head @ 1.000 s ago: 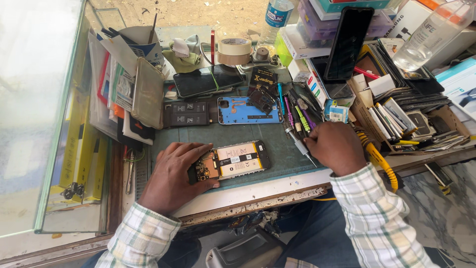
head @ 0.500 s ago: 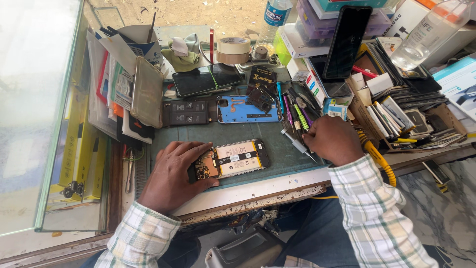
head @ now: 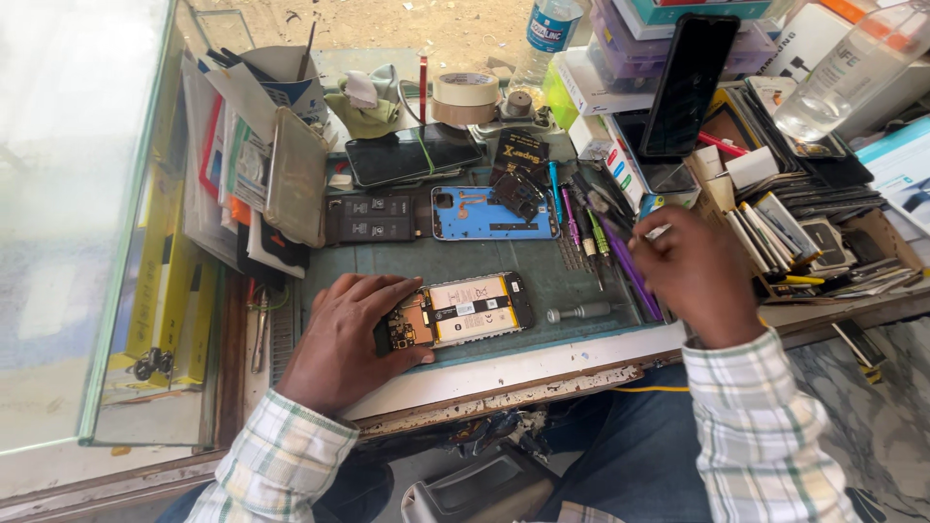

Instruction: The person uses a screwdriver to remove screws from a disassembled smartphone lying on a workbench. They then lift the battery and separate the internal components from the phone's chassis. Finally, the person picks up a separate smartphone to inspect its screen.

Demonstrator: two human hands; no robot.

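Observation:
An opened phone [head: 465, 310] with its back off lies on the green work mat [head: 504, 257], showing its battery and circuit board. My left hand [head: 344, 334] lies flat on the phone's left end and pins it down. My right hand [head: 702, 276] hovers at the mat's right edge beside a row of coloured screwdrivers and picks [head: 596, 218]. Its fingers are pinched on a small thin tool whose pale tip [head: 657, 232] sticks out. A short grey screwdriver [head: 581, 312] lies loose on the mat between the phone and my right hand.
Behind the phone lie a blue phone back cover [head: 484, 215], a dark battery pair [head: 373, 218] and a black phone [head: 412, 155]. A tape roll [head: 465, 97], a bottle [head: 547, 34], boxes and phone parts [head: 794, 223] crowd the back and right. A glass pane [head: 87, 194] stands at the left.
My right hand has lifted off the mat's front edge and moved up and right to the tool row. The grey screwdriver now lies uncovered. My left hand stays on the phone.

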